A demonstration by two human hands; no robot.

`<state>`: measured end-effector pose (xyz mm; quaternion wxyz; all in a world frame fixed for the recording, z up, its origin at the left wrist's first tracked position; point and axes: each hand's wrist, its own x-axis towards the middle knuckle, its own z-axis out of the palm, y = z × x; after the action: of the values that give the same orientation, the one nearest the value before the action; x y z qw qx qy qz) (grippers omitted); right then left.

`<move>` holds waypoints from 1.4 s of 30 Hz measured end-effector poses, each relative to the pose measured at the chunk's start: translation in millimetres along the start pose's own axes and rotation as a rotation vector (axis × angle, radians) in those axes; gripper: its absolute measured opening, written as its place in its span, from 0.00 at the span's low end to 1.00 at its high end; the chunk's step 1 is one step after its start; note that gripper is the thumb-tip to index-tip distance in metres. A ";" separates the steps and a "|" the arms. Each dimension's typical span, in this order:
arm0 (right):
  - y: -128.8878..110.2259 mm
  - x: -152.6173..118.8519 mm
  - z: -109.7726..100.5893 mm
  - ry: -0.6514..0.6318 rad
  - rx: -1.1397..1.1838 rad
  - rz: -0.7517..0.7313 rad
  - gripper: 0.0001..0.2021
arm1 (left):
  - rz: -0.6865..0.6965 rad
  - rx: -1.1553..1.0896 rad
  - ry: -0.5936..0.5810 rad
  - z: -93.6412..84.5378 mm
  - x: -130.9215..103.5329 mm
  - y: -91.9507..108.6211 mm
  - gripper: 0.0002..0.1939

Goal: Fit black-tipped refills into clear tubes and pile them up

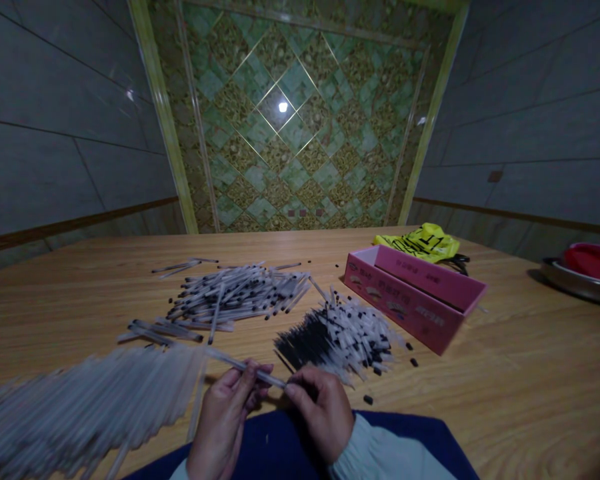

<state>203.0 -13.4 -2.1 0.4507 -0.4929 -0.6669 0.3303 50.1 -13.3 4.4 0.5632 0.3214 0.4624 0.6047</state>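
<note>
A translucent pen barrel [230,362] slants across between my two hands above the front of the table. My left hand [225,413] is closed around its middle, thumb on top. At its near right end, my right hand [323,407] pinches with thumb and fingertips; any small part inside that pinch is hidden. Just beyond my right hand lies a heap of pen refills [340,333] with black and whitish ends. To the left of my left hand spreads a big pile of clear pen barrels [90,407], blurred. Farther back is a pile of pens with dark ends [240,290].
A pink open box [405,303] stands at the right, with a yellow plastic bag [425,241] behind it. Small black plugs [368,399] lie scattered near the refills. At the far right edge is a metal basin [575,283] with something red in it.
</note>
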 end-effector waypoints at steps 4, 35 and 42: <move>-0.7 -0.2 0.1 -0.002 -0.004 0.051 0.04 | 0.000 -0.007 -0.001 -0.8 1.3 -1.1 0.17; -17.5 -2.0 -9.9 0.115 -0.290 -0.372 0.01 | -0.005 -0.168 0.115 -7.9 7.7 -6.0 0.17; 10.4 38.7 -55.8 0.419 -0.466 -0.138 0.07 | -0.017 -0.147 0.027 -0.2 1.7 -1.1 0.15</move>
<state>254.2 26.5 20.3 0.4746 -0.5938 -0.6491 0.0287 50.1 -11.8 3.0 0.5839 0.2671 0.4272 0.6366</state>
